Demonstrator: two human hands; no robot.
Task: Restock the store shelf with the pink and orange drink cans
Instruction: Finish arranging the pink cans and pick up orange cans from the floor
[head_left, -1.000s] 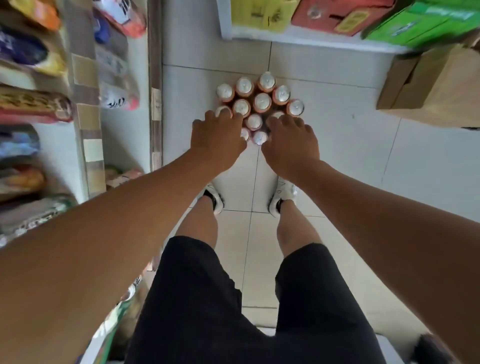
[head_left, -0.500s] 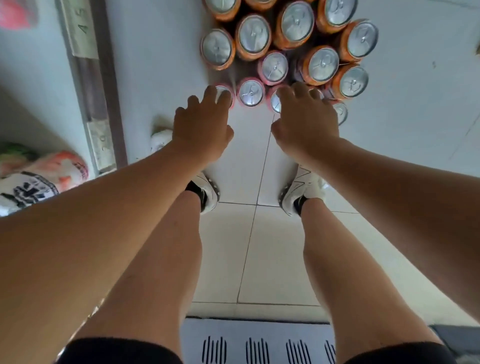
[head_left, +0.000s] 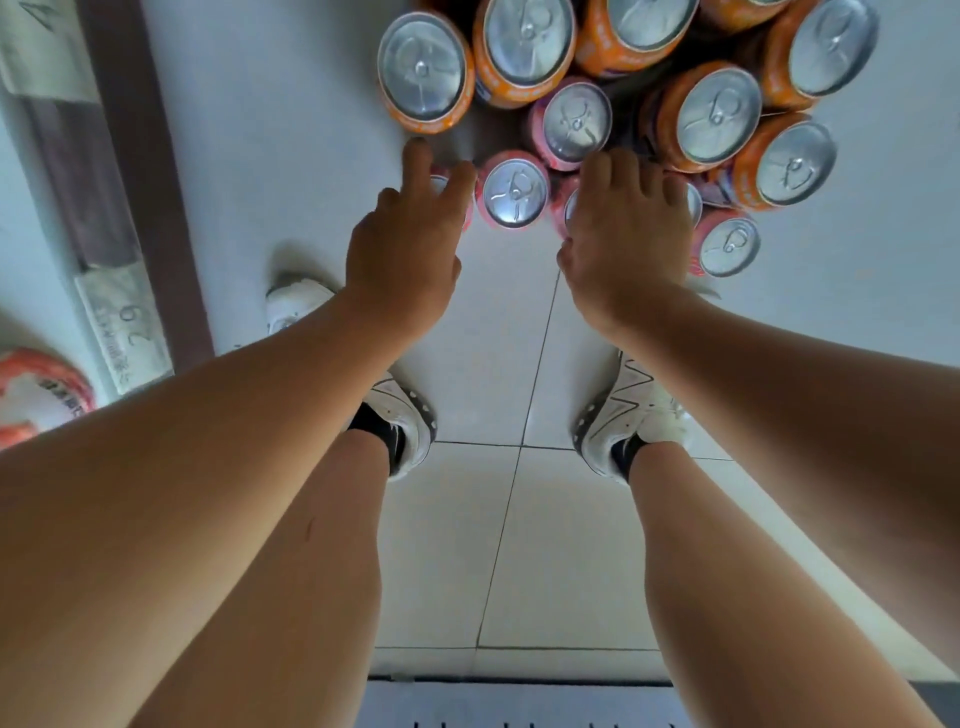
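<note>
Both hands are lower and closer to the cans than half a second back, and the whole bunch looks bigger because the head has dipped toward the floor too.

Left hand (head_left: 405, 249) has its fingers (head_left: 418, 156) spread wide and arched over a pink can (head_left: 441, 188) that's mostly hidden under them. A bit of lid shows between two fingers, so I'd say it isn't gripping yet, maybe just touching.

Right hand (head_left: 626, 244) is fanned over another pink can (head_left: 569, 210), with its outer fingers lying over the next lid along. The palm hides the can's sides, so I can't tell if it has hold of anything.

A third pink one (head_left: 514, 192) stands right between the two sets of fingers, untouched. The orange cans (head_left: 714, 114) are packed tight just beyond the fingertips, on the far side from the person.

My guess on the why: everything is parked upright in one tight bunch on the floor (head_left: 311, 130), with the shelf edge (head_left: 124, 332) off to the left of the left fingers. That way you bend once and grab one can per hand. The pinks are nearest, so they probably go first. Nothing looks shelved yet from this angle.
</note>
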